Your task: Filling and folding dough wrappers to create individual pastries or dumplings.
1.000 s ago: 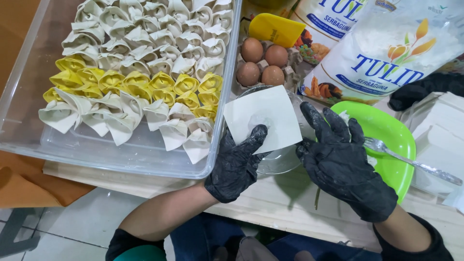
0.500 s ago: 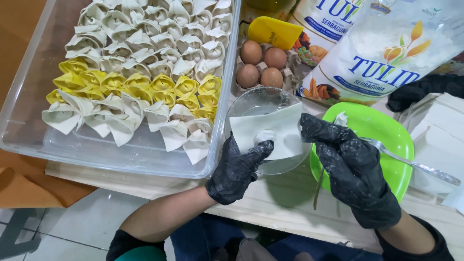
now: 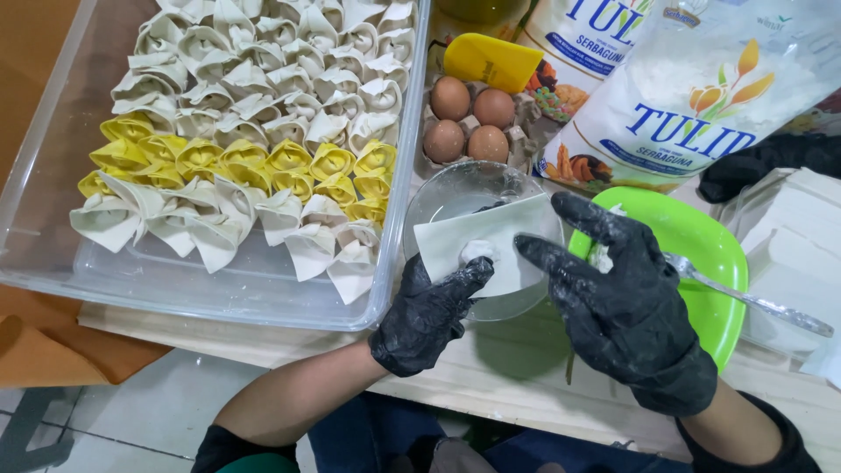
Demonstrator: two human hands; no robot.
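Both hands wear black gloves. My left hand [image 3: 431,308] holds a white square dumpling wrapper [image 3: 491,238] from below, its thumb pressing a small lump of white filling [image 3: 478,250] onto the sheet. The wrapper lies over a clear glass bowl [image 3: 455,194]. My right hand [image 3: 618,298] hovers at the wrapper's right edge with fingers spread, holding nothing. Under that hand sits a green plate [image 3: 701,250] with a metal spoon [image 3: 753,300] resting on it.
A clear plastic tub [image 3: 175,285] at left holds several folded white and yellow dumplings [image 3: 245,158]. Eggs [image 3: 470,121] sit in a carton behind the bowl, beside a yellow scraper [image 3: 491,61] and flour bags [image 3: 701,96]. Another person's black-gloved hand [image 3: 762,162] and stacked wrappers [image 3: 802,254] are at right.
The wrapper went from lying flat between my hands to being lifted over the glass bowl; a lump of filling now sits on it and my right hand has drawn back to its edge.
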